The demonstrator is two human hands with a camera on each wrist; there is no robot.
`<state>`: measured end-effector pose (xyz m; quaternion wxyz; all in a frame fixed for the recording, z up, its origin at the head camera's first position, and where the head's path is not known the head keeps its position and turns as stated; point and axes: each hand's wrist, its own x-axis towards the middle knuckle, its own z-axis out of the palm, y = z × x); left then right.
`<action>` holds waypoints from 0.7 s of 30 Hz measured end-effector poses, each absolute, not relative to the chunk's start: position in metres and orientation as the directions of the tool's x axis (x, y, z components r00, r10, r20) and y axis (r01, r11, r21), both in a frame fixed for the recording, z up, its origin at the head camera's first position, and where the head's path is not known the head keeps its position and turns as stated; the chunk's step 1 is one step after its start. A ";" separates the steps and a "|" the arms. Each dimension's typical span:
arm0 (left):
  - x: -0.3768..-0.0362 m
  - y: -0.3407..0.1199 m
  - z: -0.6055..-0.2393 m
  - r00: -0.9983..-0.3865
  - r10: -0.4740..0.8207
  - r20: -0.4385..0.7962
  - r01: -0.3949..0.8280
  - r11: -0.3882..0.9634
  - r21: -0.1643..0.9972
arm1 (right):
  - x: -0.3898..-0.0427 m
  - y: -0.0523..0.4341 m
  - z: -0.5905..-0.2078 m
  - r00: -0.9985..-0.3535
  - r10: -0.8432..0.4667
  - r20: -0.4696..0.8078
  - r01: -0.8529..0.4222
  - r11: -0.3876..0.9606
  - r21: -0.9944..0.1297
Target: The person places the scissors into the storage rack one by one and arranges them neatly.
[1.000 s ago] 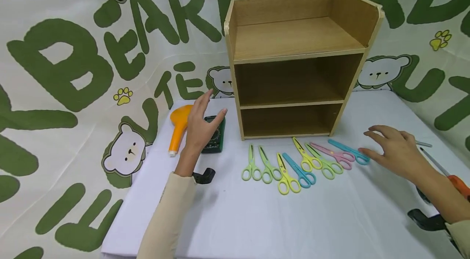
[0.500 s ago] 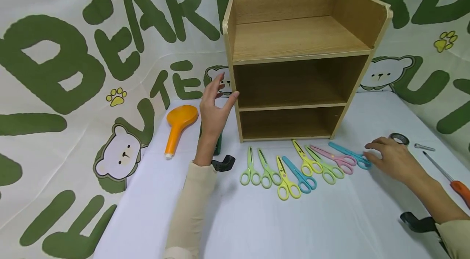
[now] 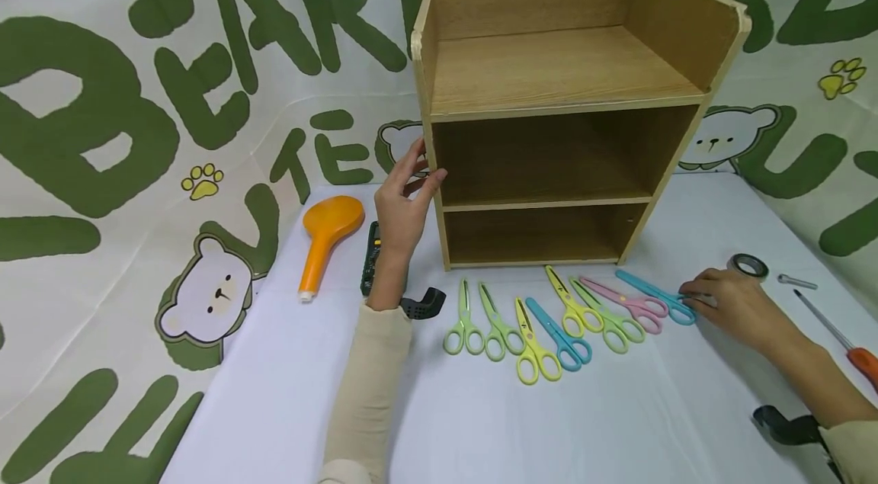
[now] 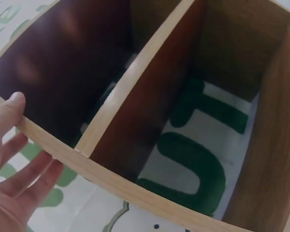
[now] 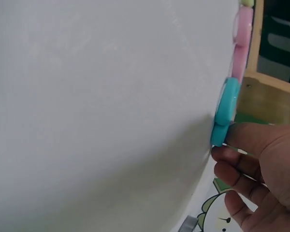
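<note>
Right hand [image 3: 730,305] fingertips curl onto blue scissors [image 3: 657,296] handle at the row's right end on the table [image 3: 480,423], left hand [image 3: 405,198] grips shelf unit [image 3: 569,114] edge; advise lifting by the handle, blades clear of neighbours.

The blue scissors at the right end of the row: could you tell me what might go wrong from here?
The blue scissors lie close beside the pink scissors, so the right hand, touching the handle, may nudge the neighbour. The left hand grips the wooden shelf at its edge; pulling might shift it.
</note>
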<state>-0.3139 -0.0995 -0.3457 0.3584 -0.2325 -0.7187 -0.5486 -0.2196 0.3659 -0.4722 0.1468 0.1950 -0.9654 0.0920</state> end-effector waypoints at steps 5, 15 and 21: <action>-0.322 -0.103 -0.350 -0.619 -0.042 0.785 0.745 0.287 0.602 | -0.224 0.368 -0.471 -0.851 -0.404 0.334 -0.455 0.886 -0.086; -0.308 -0.101 -0.340 -0.640 -0.048 0.767 0.728 0.281 0.625 | -0.222 0.367 -0.456 -0.872 -0.417 0.259 -0.455 0.884 -0.110; -0.310 -0.100 -0.342 -0.648 -0.047 0.760 0.721 0.282 0.633 | -0.198 0.357 -0.432 -0.926 -0.297 0.233 -0.346 0.914 -0.212</action>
